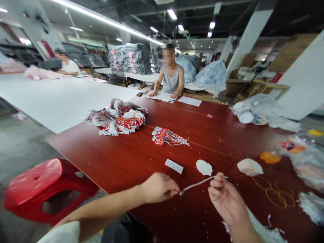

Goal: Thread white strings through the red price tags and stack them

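Observation:
A thin white string (197, 184) stretches between my two hands above the red-brown table. My left hand (160, 188) pinches its left end, and my right hand (225, 194) pinches it close to the other end, a short tip sticking out past the fingers. Just beyond my hands lie a white rectangular label (174, 166) and a white rounded card (204, 167). Farther off is a small bunch of red and orange tags (162, 136) with white strings fanned to the right. A larger heap of similar strung tags (124, 118) sits behind it to the left.
A stack of pale cards (250, 167), rubber bands (278, 194) and plastic bags (308, 162) lie at the right. More white strings (265, 233) are by my right forearm. A red stool (35, 182) stands left of the table. One person (172, 76) works across the table, another far left.

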Available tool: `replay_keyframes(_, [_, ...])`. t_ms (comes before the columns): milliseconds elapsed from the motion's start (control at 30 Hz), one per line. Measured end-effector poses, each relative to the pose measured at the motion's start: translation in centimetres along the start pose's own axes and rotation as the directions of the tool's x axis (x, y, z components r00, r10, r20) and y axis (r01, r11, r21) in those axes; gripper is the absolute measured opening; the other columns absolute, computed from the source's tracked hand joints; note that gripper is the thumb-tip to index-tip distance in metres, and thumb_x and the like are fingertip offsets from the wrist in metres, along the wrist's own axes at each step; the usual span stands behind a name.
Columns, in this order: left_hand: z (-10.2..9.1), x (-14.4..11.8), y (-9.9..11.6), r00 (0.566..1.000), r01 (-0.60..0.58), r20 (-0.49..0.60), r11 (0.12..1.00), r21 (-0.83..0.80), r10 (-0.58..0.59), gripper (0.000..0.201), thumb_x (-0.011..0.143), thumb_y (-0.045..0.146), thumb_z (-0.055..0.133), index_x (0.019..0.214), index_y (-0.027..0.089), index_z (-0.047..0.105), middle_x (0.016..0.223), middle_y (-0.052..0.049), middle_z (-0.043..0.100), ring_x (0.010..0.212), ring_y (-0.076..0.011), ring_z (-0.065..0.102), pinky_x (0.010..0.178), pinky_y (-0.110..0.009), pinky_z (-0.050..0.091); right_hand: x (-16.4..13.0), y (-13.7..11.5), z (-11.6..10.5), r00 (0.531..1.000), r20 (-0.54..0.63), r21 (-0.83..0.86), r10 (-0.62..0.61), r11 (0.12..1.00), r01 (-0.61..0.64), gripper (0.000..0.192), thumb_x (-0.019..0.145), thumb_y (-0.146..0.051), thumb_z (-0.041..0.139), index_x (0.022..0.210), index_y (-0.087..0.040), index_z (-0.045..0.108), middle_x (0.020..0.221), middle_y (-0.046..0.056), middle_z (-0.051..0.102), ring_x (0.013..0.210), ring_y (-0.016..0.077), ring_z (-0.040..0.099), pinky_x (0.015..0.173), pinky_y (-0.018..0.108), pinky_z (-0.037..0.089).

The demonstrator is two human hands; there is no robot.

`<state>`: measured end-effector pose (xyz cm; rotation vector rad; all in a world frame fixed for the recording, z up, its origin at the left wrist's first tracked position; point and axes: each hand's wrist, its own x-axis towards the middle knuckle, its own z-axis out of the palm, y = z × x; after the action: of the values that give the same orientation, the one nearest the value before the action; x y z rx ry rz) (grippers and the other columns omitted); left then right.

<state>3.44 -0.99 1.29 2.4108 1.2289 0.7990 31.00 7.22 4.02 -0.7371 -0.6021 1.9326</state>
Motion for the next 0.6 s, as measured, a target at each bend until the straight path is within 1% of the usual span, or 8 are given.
replay_keyframes(67, [-3.9,0.9,-3.2,0.983,0.183,-0.037,0.982,0.049,-0.181,0.014,0.095,0.033,0.059,0.101,0.027,0.069,0.092,0.001,0.073,0.081,-0.0134,0.067,0.073,-0.022,0.045,3.3,0.7,1.4,0.994,-0.107,-0.044,-0.019,0.999,0.014,0.03,0.075,-0.017,0.079,0.098,-0.027,0.063,0.102,-0.003,0.072,0.09,0.0106,0.07,0.062,0.016,0.056])
replay_keyframes(167, [-9.1,3.1,-9.4,0.819,0.573,-0.099,0.791,0.214,-0.566,0.023,0.083,0.047,0.071,0.084,0.025,0.071,0.077,0.002,0.07,0.073,-0.0158,0.065,0.063,-0.022,0.042,9.1,3.1,5.0,0.998,-0.064,-0.231,-0.023,0.973,0.008,0.025,0.082,-0.017,0.068,0.105,-0.026,0.061,0.128,0.002,0.065,0.116,0.0149,0.064,0.086,0.024,0.059])
replay_keyframes(233, [-10.9,4.6,-13.0,0.749,0.661,-0.16,0.713,0.234,-0.642,0.026,0.08,0.049,0.074,0.085,0.024,0.072,0.081,-0.001,0.07,0.078,-0.0187,0.066,0.067,-0.024,0.045,12.6,5.0,7.6,0.998,-0.054,-0.414,-0.038,0.91,0.012,0.018,0.087,-0.021,0.06,0.104,-0.026,0.057,0.128,0.004,0.064,0.117,0.0156,0.064,0.092,0.03,0.059])
replay_keyframes(333, [-10.8,6.0,-15.7,0.702,0.712,-0.275,0.647,0.272,-0.657,0.033,0.079,0.043,0.076,0.104,0.022,0.07,0.111,-0.009,0.068,0.108,-0.0289,0.062,0.09,-0.035,0.047,15.2,5.9,9.4,0.996,-0.083,-0.499,-0.044,0.867,-0.003,0.02,0.085,-0.025,0.063,0.103,-0.026,0.055,0.114,0.006,0.068,0.107,0.0192,0.068,0.087,0.036,0.06])
replay_keyframes(433, [-7.9,5.8,-14.8,0.739,0.643,-0.457,0.72,0.262,-0.495,0.038,0.085,0.036,0.071,0.119,0.021,0.064,0.134,-0.012,0.057,0.127,-0.0315,0.05,0.105,-0.044,0.04,13.0,2.6,6.3,0.993,-0.079,-0.591,-0.093,0.806,0.029,0.032,0.078,-0.029,0.074,0.107,-0.025,0.061,0.107,0.005,0.07,0.095,0.021,0.07,0.077,0.032,0.059])
replay_keyframes(467, [-6.6,5.6,-14.0,0.774,0.567,-0.478,0.79,0.233,-0.415,0.031,0.088,0.034,0.068,0.116,0.021,0.065,0.13,-0.011,0.06,0.123,-0.0287,0.053,0.104,-0.042,0.042,11.3,0.9,4.4,0.991,-0.066,-0.678,-0.116,0.734,0.041,0.033,0.075,-0.03,0.077,0.104,-0.024,0.065,0.104,0.004,0.071,0.091,0.0213,0.069,0.073,0.03,0.057])
replay_keyframes(533, [-4.1,5.8,-12.0,0.873,0.345,-0.413,0.928,0.143,-0.261,0.016,0.093,0.033,0.063,0.103,0.022,0.068,0.11,-0.006,0.068,0.103,-0.0219,0.062,0.094,-0.036,0.048,7.2,-2.5,0.1,0.992,0.029,-0.966,-0.126,0.251,0.06,0.022,0.076,-0.036,0.075,0.093,-0.023,0.071,0.094,0.003,0.072,0.082,0.0201,0.067,0.067,0.027,0.051])
replay_keyframes(600, [-1.7,7.0,-9.5,0.96,0.129,-0.254,0.991,0.038,-0.116,0.015,0.096,0.034,0.059,0.094,0.023,0.069,0.096,-0.002,0.07,0.09,-0.0177,0.063,0.086,-0.031,0.051,3.5,-4.8,-3.4,0.996,-0.04,-0.983,-0.082,-0.175,-0.054,0.016,0.074,-0.034,0.075,0.085,-0.024,0.073,0.088,0.003,0.073,0.075,0.0191,0.065,0.063,0.026,0.046])
